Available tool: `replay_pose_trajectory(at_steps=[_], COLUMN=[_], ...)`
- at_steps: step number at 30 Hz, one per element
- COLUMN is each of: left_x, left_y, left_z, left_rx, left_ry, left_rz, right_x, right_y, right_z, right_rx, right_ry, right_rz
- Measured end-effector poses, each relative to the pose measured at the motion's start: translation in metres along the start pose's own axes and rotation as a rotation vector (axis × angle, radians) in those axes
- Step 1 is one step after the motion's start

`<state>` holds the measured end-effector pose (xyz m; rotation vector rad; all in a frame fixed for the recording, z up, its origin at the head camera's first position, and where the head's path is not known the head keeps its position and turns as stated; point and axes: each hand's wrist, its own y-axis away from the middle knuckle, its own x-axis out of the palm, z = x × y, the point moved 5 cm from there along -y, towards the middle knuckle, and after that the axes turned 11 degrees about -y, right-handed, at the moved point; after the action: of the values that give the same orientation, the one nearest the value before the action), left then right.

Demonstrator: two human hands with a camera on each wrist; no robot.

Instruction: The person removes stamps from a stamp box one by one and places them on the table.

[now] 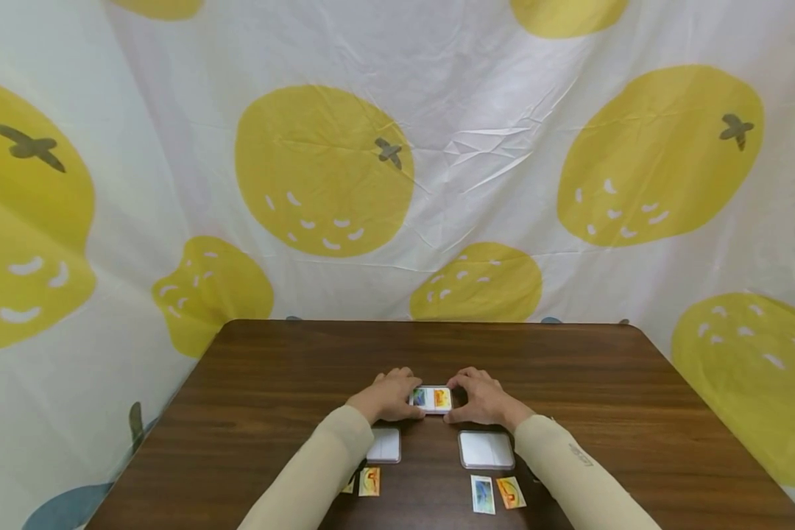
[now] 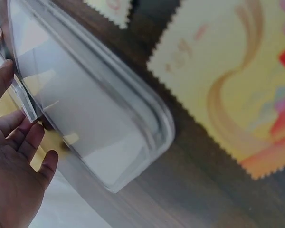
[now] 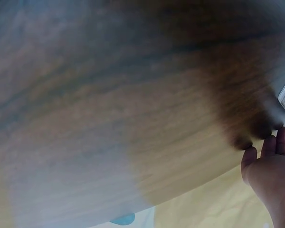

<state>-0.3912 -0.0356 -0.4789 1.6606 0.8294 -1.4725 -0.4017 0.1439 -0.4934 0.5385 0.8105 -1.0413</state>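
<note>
Stamp case point(image 1: 430, 400), two cases point(image 1: 486, 450) near, loose stamps point(image 1: 483, 494)

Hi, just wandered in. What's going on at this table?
Someone is holding a small clear case by its ends, the left hand at one and the right hand at the other. A bluish stamp and an orange stamp show in it. Nearer the person on the table are a left case and a right case, both whitish. More loose stamps lie in front of those.
</note>
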Motion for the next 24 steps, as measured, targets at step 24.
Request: replay_pose_trajectory(at_steps=[24], left_x=[0.0016], left_y=[-0.0041], left_z=[-0.0013], left_rx=[0.040], left_ry=[-0.067], left_rz=[0.010], right_x=[-0.0002], right_y=[0.0007], right_z=[-0.0009], right_rx=[0.001], right_ry=[-0.035], right_rz=[-0.001])
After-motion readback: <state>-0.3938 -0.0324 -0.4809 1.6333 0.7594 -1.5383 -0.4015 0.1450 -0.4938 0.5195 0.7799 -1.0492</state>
